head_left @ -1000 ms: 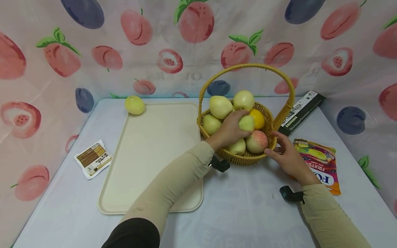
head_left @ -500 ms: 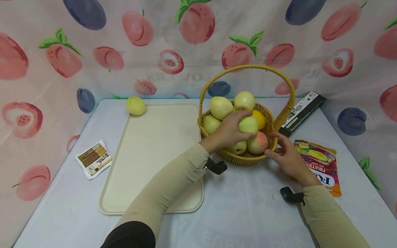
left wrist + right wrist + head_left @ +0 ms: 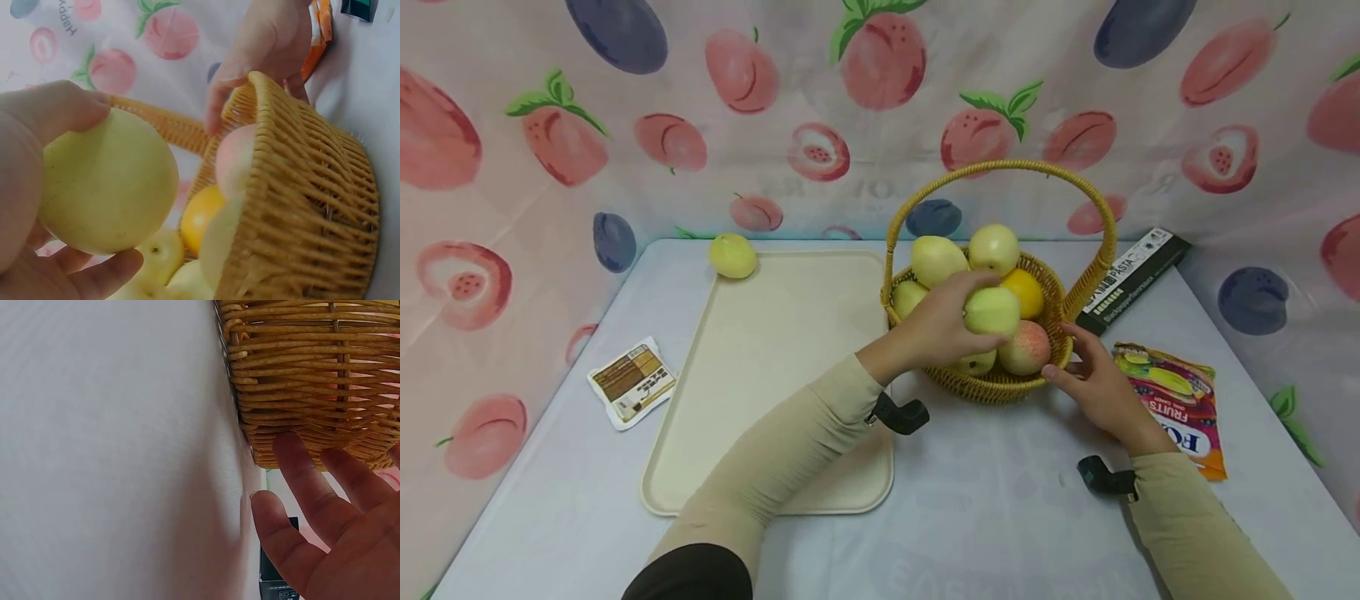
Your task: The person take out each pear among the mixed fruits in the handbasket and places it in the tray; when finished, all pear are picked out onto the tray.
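Observation:
In the head view my left hand (image 3: pixel 943 325) holds a pale green pear (image 3: pixel 992 309) just above the woven basket (image 3: pixel 981 388). Its thumb and fingers curve around the fruit, which fills much of the left wrist view. Under and around it in the basket are several pears (image 3: pixel 938 261), an orange (image 3: pixel 1024 293) and a pink peach (image 3: pixel 1026 348). My right hand (image 3: pixel 1101 383) grips the basket's right side at the rim. Fingertips touch the outer wicker in the right wrist view; the thumb is out of sight there.
A beige tray (image 3: pixel 775 358) lies left of the basket, with a lone pear (image 3: pixel 732 256) at its far left corner. Left of the tray is a small packet (image 3: pixel 632 383). A black pasta box (image 3: pixel 1135 279) and a candy bag (image 3: pixel 1172 404) lie right. The basket's tall handle (image 3: pixel 1000 165) arches overhead.
My left hand has drawn slightly left and toward me, lifting the pear off the other fruit. The right hand stays at the basket's rim.

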### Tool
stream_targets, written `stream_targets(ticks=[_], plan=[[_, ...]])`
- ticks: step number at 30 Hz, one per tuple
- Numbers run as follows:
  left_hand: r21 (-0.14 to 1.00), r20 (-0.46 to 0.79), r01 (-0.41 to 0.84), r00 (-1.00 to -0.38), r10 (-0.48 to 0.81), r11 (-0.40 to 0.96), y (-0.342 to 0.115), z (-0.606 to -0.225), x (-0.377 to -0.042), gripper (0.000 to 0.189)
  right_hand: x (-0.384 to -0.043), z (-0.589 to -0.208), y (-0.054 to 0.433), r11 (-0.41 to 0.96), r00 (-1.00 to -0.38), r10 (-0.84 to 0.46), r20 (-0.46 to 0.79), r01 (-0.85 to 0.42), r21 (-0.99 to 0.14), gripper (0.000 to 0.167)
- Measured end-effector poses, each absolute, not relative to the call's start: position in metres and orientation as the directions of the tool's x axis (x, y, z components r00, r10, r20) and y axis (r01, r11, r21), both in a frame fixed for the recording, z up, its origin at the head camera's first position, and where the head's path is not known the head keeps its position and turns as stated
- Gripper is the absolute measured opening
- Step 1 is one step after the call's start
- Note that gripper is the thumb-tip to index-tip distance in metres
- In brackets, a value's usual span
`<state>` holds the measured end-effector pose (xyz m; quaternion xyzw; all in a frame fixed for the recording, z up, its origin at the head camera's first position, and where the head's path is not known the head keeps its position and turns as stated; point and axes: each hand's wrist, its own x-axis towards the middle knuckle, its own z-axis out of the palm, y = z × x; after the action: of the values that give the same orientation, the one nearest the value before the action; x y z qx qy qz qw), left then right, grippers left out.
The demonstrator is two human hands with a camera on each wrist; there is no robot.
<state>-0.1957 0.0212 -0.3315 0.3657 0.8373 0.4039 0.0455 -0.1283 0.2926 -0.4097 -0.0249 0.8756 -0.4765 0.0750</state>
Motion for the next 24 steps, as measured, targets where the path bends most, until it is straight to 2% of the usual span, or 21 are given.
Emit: stream_targets(ticks=[10, 24], plan=[[0.731, 0.255, 0.561, -0.753, 0.607, 0.389, -0.016, -0.321, -0.185, 0.068, -0.127, -0.408, 0.291, 0.551, -0.987, -0.107, -0.118, 0.039, -0.834, 0.084], [0.7, 0.243, 0.527, -0.81, 0.534, 0.482, -0.075, -0.327, -0.181, 0.069, -0.129, -0.41, 0.293, 0.563, -0.987, -0.102, -0.125, 0.046, -0.825, 0.087]])
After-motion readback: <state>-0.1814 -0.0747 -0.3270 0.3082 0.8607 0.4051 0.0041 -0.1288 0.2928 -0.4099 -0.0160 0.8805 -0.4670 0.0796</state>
